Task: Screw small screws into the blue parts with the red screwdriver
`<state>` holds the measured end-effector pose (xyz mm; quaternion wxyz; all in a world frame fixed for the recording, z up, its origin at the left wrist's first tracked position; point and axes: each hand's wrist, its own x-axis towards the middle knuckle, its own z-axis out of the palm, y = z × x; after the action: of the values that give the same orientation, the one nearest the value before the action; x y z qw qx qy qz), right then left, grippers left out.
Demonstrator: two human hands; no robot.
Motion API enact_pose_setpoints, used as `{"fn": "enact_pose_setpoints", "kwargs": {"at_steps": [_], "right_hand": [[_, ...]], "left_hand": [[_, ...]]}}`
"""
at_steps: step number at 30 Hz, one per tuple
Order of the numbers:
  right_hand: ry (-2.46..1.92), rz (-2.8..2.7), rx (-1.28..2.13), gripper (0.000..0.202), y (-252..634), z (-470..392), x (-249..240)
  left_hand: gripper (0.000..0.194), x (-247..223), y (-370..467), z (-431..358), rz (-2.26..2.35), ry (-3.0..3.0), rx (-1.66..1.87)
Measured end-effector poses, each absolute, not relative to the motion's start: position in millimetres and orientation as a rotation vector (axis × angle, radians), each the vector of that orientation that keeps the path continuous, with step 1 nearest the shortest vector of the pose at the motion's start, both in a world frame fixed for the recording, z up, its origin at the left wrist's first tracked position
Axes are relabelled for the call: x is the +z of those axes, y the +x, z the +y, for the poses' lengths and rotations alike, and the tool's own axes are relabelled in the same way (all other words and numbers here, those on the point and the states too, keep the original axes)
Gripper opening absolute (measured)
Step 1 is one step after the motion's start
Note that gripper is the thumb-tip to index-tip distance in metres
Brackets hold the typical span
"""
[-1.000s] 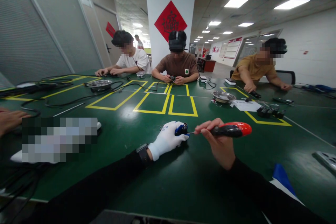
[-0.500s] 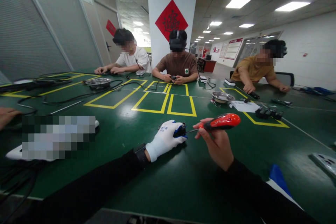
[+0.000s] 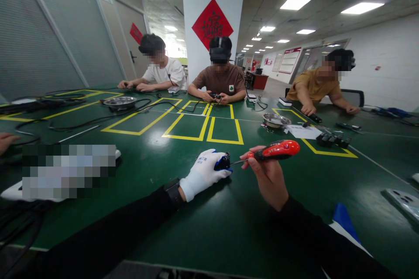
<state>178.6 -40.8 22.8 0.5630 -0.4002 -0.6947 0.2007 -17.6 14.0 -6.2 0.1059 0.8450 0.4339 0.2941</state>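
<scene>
My left hand (image 3: 205, 171), in a white glove with blue fingertips, is closed around a small black part (image 3: 224, 162) just above the green table. Most of that part is hidden by the glove, so its kind does not show. Bare, my right hand (image 3: 269, 179) grips a screwdriver (image 3: 278, 150) with a red and black handle. The shaft points left and its tip meets, or nearly meets, the right side of the black part.
The green table (image 3: 147, 226) bears yellow tape rectangles. Metal bowls (image 3: 276, 120) (image 3: 119, 103), several black parts (image 3: 334, 138) and a paper sheet (image 3: 303, 132) lie farther off. Cables and a white device (image 3: 13, 189) are at left, a blue-white glove (image 3: 347, 222) at right. Three people sit opposite.
The whole view has shifted slightly. My left hand still holds the black part, and the screwdriver in my right hand keeps nearly the same place against it.
</scene>
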Motion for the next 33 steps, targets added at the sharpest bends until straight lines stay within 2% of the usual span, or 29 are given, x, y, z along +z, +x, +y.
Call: {"fn": "enact_pose_setpoints", "kwargs": {"at_steps": [5,10,14,18,23,33], "right_hand": [[-0.874,-1.598,0.342,0.01,176.2,-42.1,33.1],[-0.671,-1.515,0.757,0.021,170.8,-42.4,37.9],[-0.613,-1.465,0.868,0.022,170.3,-39.9,33.4],[-0.707,-1.527,0.736,0.029,175.3,-39.7,32.8],[-0.893,-1.767,0.337,0.013,181.0,-43.0,40.4],[-0.901,-1.701,0.48,0.016,178.0,-43.0,32.1]], "left_hand": [[0.031,-1.2,-16.0,10.2,1.274,2.497,0.896],[0.027,0.7,-15.3,10.0,1.269,2.509,0.906],[0.027,1.3,-15.6,11.2,1.273,2.513,0.884],[0.029,1.4,-16.0,11.7,1.278,2.495,0.874],[0.029,0.5,-16.2,11.2,1.271,2.477,0.878],[0.033,5.1,-15.1,8.1,1.279,2.49,0.881]]}}
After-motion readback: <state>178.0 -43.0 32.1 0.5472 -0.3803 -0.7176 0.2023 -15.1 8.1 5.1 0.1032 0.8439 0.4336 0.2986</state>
